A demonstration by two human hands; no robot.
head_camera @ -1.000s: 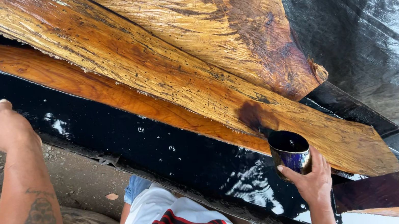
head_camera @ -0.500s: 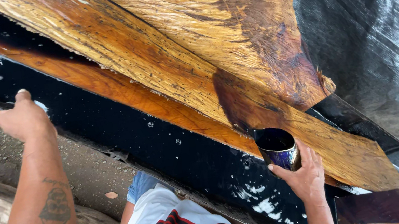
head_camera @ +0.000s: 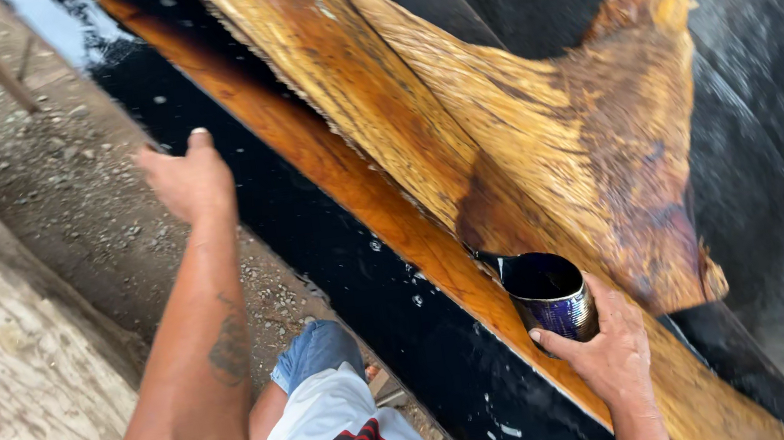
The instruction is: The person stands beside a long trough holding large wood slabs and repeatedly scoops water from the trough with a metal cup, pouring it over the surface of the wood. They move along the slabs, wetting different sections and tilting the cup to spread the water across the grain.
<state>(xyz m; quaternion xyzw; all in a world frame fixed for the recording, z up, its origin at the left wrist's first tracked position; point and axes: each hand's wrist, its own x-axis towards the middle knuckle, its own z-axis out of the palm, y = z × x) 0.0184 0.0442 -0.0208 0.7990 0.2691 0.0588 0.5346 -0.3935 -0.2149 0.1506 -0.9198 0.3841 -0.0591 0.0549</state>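
We are mid-pour; our right hand (head_camera: 617, 354) grips the dark tin cup (head_camera: 548, 295) tipped against the near right of the wood slab (head_camera: 502, 135); our left hand (head_camera: 189, 176) rests, fingers curled, on the black sheet's (head_camera: 313, 230) left edge; next we judge a steady tilt along unstained grain.

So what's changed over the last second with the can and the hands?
The right hand has tipped the can further onto the wood slab, and the dark wet patch has spread. The left hand still rests on the black trough edge.
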